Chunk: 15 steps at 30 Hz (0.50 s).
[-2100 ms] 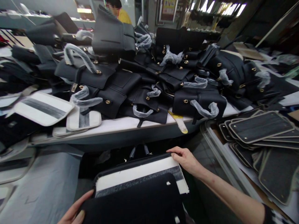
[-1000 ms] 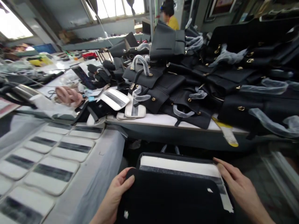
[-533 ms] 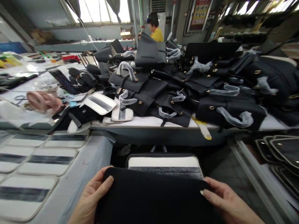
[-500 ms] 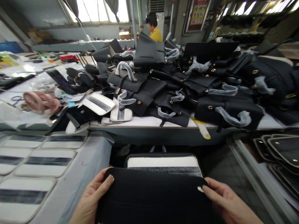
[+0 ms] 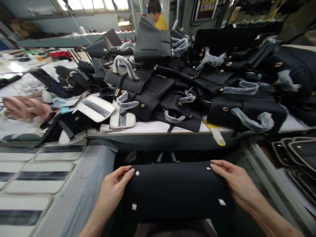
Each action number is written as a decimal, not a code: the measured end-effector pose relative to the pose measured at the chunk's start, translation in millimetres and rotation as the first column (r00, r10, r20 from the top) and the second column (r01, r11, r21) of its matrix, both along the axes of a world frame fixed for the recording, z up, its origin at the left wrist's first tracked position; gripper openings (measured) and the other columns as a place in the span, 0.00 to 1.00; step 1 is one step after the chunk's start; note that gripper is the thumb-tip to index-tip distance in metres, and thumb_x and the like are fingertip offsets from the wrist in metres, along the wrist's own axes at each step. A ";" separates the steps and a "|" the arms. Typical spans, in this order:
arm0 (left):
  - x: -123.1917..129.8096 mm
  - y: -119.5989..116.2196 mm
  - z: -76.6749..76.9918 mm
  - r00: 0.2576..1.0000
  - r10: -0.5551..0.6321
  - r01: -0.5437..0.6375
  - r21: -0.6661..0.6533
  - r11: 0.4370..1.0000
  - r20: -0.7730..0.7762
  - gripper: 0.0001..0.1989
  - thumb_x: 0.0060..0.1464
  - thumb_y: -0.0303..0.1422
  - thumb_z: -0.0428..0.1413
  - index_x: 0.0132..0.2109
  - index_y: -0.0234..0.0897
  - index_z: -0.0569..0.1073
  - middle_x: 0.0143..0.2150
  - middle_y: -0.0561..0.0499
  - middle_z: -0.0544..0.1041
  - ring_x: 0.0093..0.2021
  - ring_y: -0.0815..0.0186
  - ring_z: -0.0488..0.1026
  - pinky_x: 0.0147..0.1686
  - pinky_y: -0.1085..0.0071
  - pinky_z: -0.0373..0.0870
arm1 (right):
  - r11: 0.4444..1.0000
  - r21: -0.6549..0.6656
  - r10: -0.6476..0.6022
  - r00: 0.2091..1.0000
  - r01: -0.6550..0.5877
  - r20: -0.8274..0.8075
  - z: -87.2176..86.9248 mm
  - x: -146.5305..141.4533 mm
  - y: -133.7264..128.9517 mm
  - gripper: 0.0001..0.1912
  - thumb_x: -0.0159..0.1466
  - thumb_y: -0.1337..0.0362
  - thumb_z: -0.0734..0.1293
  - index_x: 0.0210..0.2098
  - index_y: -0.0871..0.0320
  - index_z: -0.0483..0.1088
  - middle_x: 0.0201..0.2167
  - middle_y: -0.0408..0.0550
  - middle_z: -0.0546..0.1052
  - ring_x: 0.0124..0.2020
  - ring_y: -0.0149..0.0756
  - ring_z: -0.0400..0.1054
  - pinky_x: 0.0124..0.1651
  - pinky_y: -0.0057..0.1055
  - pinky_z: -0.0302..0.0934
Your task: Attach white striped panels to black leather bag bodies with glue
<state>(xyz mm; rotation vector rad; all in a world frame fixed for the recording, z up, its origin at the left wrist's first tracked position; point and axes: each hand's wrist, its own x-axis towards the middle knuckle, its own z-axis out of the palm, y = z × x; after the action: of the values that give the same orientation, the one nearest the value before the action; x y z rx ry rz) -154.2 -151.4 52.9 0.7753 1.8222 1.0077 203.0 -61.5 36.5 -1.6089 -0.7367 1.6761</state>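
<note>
Left hand (image 5: 116, 182) and right hand (image 5: 229, 172) are pinching the already-patched panel (image 5: 177, 194); striped pieces (image 5: 40, 177) are lying bare near the table's (image 5: 92, 181) edge.

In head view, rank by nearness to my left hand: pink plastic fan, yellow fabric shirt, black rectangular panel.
1. Black rectangular panel: held, right of your left hand.
2. Pink plastic fan: ahead, far left.
3. Yellow fabric shirt: background, upper middle.

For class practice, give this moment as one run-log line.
left hand: gripping | right hand: gripping | held: black panel | beyond: black bags
</note>
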 end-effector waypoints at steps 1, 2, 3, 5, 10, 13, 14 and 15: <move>-2.1 1.4 -3.6 1.000 -0.002 0.002 -0.013 1.000 -0.031 0.26 0.44 0.50 0.64 0.42 0.33 0.79 0.34 0.47 0.80 0.35 0.59 0.75 0.34 0.72 0.68 | 1.000 0.009 0.002 0.999 -0.002 0.036 -3.0 -0.8 1.7 0.24 0.45 0.54 0.80 0.39 0.59 0.78 0.32 0.48 0.80 0.31 0.33 0.71 0.32 0.23 0.65; -4.4 1.3 -7.6 0.998 -0.008 0.007 -0.026 1.000 -0.060 0.27 0.44 0.51 0.64 0.44 0.33 0.79 0.34 0.47 0.81 0.35 0.59 0.76 0.34 0.72 0.68 | 1.000 0.014 0.006 0.997 -0.008 0.072 -5.6 -1.6 2.4 0.28 0.44 0.53 0.79 0.41 0.59 0.77 0.33 0.49 0.80 0.33 0.35 0.72 0.32 0.23 0.66; -6.8 0.2 -11.6 0.996 -0.019 0.016 -0.040 0.999 -0.087 0.27 0.45 0.50 0.63 0.46 0.34 0.78 0.34 0.47 0.81 0.36 0.59 0.76 0.34 0.72 0.68 | 1.000 0.014 0.014 0.994 -0.016 0.109 -7.7 -2.5 2.4 0.30 0.43 0.52 0.79 0.43 0.60 0.77 0.34 0.51 0.81 0.33 0.37 0.73 0.32 0.24 0.66; -10.6 -3.8 -17.9 0.990 -0.040 0.032 -0.061 0.998 -0.134 0.26 0.48 0.50 0.62 0.48 0.35 0.78 0.35 0.46 0.81 0.36 0.59 0.76 0.34 0.72 0.68 | 1.000 0.003 0.028 0.986 -0.029 0.166 -9.5 -4.7 1.7 0.32 0.43 0.51 0.78 0.45 0.61 0.77 0.36 0.53 0.81 0.34 0.41 0.74 0.31 0.27 0.68; -10.5 -11.3 -19.0 0.980 -0.044 0.032 -0.067 0.997 -0.192 0.22 0.52 0.47 0.60 0.49 0.37 0.78 0.41 0.46 0.81 0.41 0.57 0.77 0.39 0.70 0.69 | 0.997 -0.078 -0.005 0.973 0.023 0.231 -2.9 -10.3 3.5 0.33 0.36 0.51 0.78 0.41 0.58 0.78 0.36 0.56 0.81 0.36 0.50 0.76 0.30 0.33 0.71; -7.4 -11.8 -16.4 0.962 -0.062 0.053 -0.042 0.998 -0.268 0.19 0.55 0.45 0.58 0.48 0.39 0.79 0.41 0.47 0.81 0.40 0.58 0.76 0.39 0.70 0.69 | 0.991 -0.124 -0.020 0.970 0.052 0.243 -7.7 -6.7 4.3 0.34 0.34 0.50 0.78 0.41 0.56 0.79 0.37 0.57 0.81 0.36 0.54 0.76 0.28 0.35 0.72; -6.6 -11.8 -15.9 0.950 -0.074 0.068 -0.032 0.997 -0.303 0.19 0.56 0.45 0.57 0.48 0.39 0.79 0.39 0.48 0.81 0.38 0.59 0.76 0.38 0.70 0.68 | 0.991 -0.121 -0.017 0.967 0.049 0.253 -12.8 -3.6 3.7 0.34 0.35 0.50 0.78 0.41 0.55 0.79 0.38 0.57 0.81 0.36 0.55 0.76 0.28 0.36 0.72; -6.0 -11.9 -15.6 0.936 -0.088 0.085 -0.022 0.996 -0.340 0.18 0.56 0.45 0.57 0.48 0.39 0.79 0.37 0.49 0.80 0.36 0.60 0.75 0.36 0.70 0.68 | 0.995 -0.089 -0.008 0.961 0.034 0.275 -19.2 0.2 2.6 0.33 0.37 0.49 0.78 0.42 0.55 0.79 0.38 0.57 0.81 0.36 0.56 0.77 0.28 0.37 0.73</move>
<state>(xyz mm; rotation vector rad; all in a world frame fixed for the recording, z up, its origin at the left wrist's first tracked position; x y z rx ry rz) -160.1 -163.2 37.3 1.0698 2.0609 0.8476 203.3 -58.9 17.3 -1.9340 -0.7830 1.5074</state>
